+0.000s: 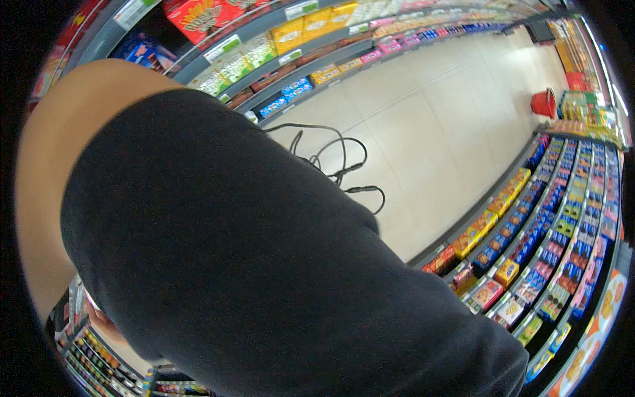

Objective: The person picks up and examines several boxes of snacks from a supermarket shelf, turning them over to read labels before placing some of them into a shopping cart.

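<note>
Neither of my hands can be made out. A black short sleeve and shirt [238, 238] fill the middle of the view, and a bare arm [44, 198] bends along the left rim. A small patch of skin [106, 325] shows at the lower left beside the shirt; which body part it is, I cannot tell. Black cables [342, 149] hang in loops past the shirt, over the pale tiled floor [421, 129]. Beyond the arm, at the top left, are red snack packs [198, 20] and a blue pack [144, 52] on a shelf.
Store shelving with yellow boxes [288, 35] and blue packs [296, 89] runs along the top. Curved shelves of packaged snacks, with yellow boxes [476, 233] low down, line the right. A red bucket [543, 103] stands on the floor at the far right. More stocked shelves [94, 360] show at the lower left.
</note>
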Motion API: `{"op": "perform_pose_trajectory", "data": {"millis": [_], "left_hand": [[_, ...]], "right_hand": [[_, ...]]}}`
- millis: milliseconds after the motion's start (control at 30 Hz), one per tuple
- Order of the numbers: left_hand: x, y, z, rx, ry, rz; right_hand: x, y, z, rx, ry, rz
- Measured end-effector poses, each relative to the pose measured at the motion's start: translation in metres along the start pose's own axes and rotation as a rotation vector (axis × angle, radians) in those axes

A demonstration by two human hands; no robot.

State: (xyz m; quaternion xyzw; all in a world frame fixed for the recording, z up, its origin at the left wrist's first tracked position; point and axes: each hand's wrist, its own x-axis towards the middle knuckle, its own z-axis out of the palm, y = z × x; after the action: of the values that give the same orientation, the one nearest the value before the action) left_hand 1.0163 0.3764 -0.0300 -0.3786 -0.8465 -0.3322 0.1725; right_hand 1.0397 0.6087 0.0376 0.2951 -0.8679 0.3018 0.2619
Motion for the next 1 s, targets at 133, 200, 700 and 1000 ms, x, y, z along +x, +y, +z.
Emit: {"op": "perform_pose_trajectory", "data": {"millis": [133,200,700,1000], "left_hand": [[-0.013,-0.005,-0.001,-0.065,0.023,-0.033],[-0.018,-0.01,-0.004,-0.109,0.049,-0.047],[0.009,0.033,0.017,-0.149,0.286,0.326],[0.061,0.077,0.068,-0.441,0.039,0.54]], "right_hand": [[0.029,-0.015,0.005,-0.033,-0.018,-0.07],[0.047,-0.028,0.006,-0.061,-0.024,-0.109],[-0.076,-0.021,-0.073,0.693,0.074,0.756],[-0.121,-0.019,-0.078,0.77,0.427,0.737]]}}
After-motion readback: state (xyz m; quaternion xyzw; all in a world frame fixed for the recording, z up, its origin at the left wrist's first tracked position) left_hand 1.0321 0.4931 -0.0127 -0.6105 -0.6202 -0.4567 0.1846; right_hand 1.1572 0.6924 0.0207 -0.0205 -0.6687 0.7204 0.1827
